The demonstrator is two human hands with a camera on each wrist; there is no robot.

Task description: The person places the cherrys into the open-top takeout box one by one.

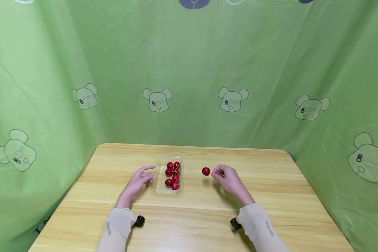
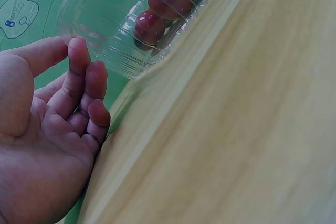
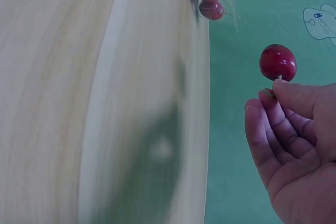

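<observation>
A clear plastic box [image 1: 160, 187] stands on the table, with several dark red cherries [image 1: 175, 178] gathered along its right side. My left hand [image 1: 140, 181] is at the box's left edge, its fingers loosely bent and spread apart. In the left wrist view the fingertips [image 2: 79, 51] lie close to the box's rim; whether they touch it is hard to tell. To the right of the box, my right hand [image 1: 229, 178] pinches one cherry [image 1: 206, 171] by its stem between thumb and fingers. That cherry hangs above the table, apart from the box.
The pale wooden table [image 1: 189, 224] reaches back to a green curtain [image 1: 189, 129] printed with bear heads, which also closes off both sides. A black wrist device [image 1: 140, 221] sits below the left sleeve, and another black device [image 1: 235, 224] beside the right sleeve.
</observation>
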